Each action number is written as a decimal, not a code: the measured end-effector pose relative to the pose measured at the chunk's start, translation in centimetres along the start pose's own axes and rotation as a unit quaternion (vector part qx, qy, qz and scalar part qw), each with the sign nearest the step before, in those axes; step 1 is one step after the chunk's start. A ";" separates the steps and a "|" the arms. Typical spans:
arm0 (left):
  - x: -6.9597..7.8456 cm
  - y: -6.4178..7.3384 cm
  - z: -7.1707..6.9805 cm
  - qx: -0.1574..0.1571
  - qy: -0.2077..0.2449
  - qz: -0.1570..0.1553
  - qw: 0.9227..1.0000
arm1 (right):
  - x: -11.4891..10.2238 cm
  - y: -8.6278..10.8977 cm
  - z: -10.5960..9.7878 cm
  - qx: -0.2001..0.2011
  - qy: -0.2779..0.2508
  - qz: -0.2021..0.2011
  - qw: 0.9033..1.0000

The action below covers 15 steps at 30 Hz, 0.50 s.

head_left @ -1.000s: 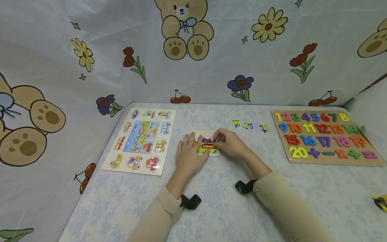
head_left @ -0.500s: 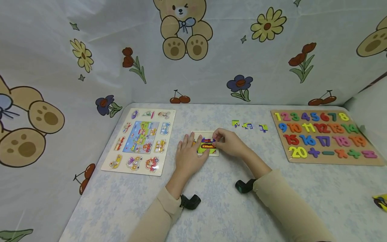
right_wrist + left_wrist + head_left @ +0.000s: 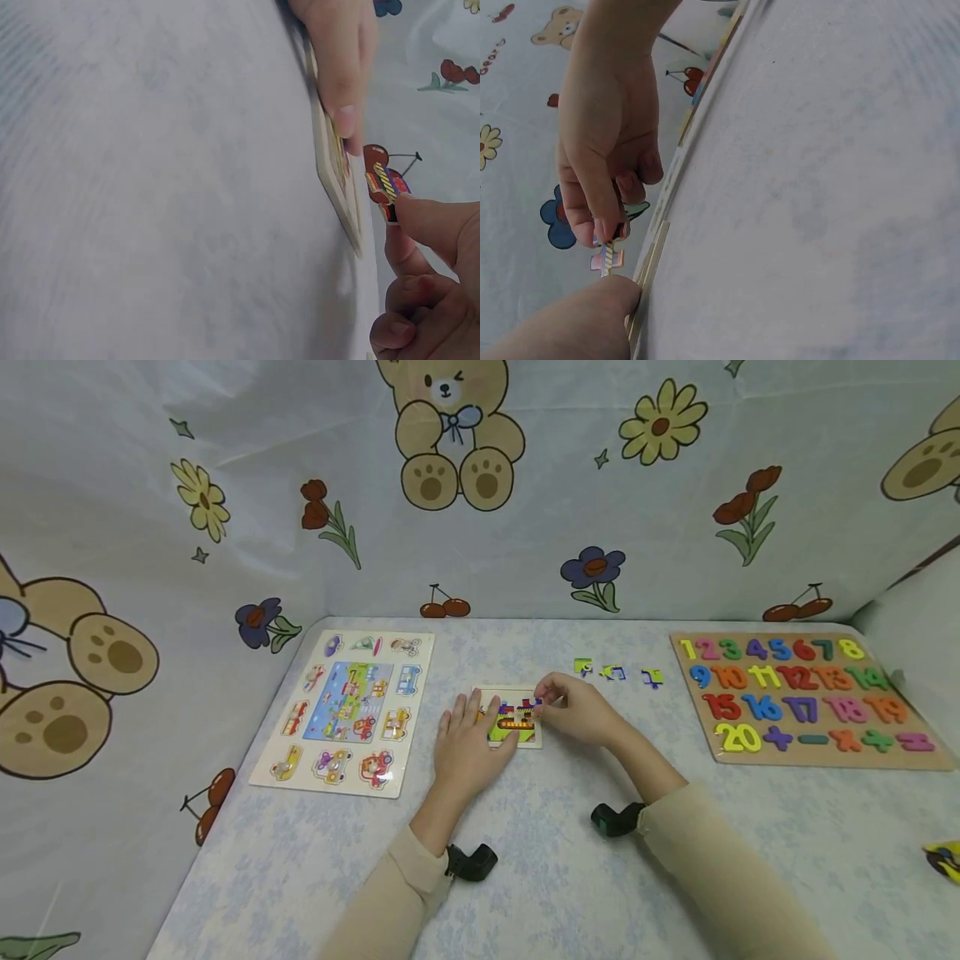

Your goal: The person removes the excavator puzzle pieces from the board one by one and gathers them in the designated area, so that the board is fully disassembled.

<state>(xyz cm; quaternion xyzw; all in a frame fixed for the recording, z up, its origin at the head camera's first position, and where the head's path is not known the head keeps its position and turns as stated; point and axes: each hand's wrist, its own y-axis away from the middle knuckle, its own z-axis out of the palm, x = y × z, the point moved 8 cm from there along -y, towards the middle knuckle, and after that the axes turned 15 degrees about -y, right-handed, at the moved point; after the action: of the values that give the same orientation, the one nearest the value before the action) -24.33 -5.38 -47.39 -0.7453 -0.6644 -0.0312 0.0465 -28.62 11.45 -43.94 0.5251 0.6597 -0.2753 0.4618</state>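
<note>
In the head view my left hand (image 3: 471,750) lies with straight fingers on a small puzzle board (image 3: 529,743), thumb and forefinger spread along its picture. The board has a pale wooden frame and a colourful jigsaw picture in yellow, red, purple and green. At its right side my right hand (image 3: 576,710) pinches a jigsaw piece between thumb and fingertips. The right wrist view shows this jigsaw piece (image 3: 385,184) raised off the board, tilted, with yellow-black stripes, red and purple. Part of the board is hidden under my left hand.
Several jigsaw pieces (image 3: 612,672) lie in a row behind my right hand. A large vehicle puzzle board (image 3: 258,774) is on the left, and a wooden number board (image 3: 825,760) on the right. A yellow-and-black thing (image 3: 942,862) shows at the right edge.
My right hand has moved slightly right and up, lifting the jigsaw piece from the board. A pale gap now shows in the picture. My left hand stays in place.
</note>
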 end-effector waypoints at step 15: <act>0.0 0.0 0.2 0.001 0.010 0.003 1.000 | 4.5 4.9 -9.1 0.050 0.034 0.053 0.997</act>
<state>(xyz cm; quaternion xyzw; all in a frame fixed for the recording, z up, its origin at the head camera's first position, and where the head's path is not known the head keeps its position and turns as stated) -24.30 -5.40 -47.55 -0.7468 -0.6617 -0.0377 0.0543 -27.00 22.61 -43.51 0.5905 0.6323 -0.2649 0.4259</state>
